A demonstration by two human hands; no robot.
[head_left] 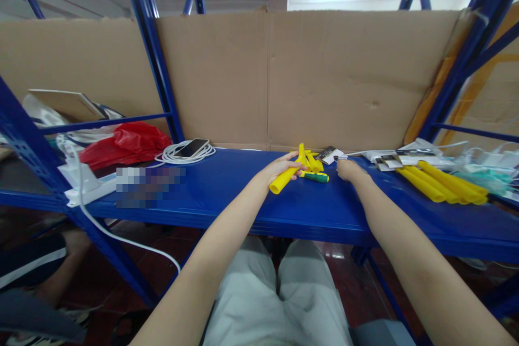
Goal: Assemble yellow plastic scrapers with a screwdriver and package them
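A yellow tube point(283, 180) is grasped in the left hand point(276, 167), just to the left of the green handle point(319, 177); the fingers are wrapped round the tube, and its open end is tilted toward the person's lap. The green handle, partly yellow at its left end, is laid flat on the blue shelf point(243, 203). Immediately behind the green handle, several yellow pieces point(313, 162) are bunched together, and a black-and-white card point(329, 154) is seen behind and slightly to the right of it. The right hand point(347, 170) is held to the right of the green handle with fingers curled; whether anything is gripped there cannot be told. Farther right of the green handle, more yellow tubes point(444, 183) are laid side by side, with printed cards point(390, 161) near their far ends. Well to the left of the green handle, a phone point(194, 147) is rested on a coiled white cable point(172, 157); beyond these, on the same side, a red plastic bag point(127, 143) and a white power strip point(95, 189) are placed. Behind the green handle, the shelf is backed by upright cardboard point(213, 78).
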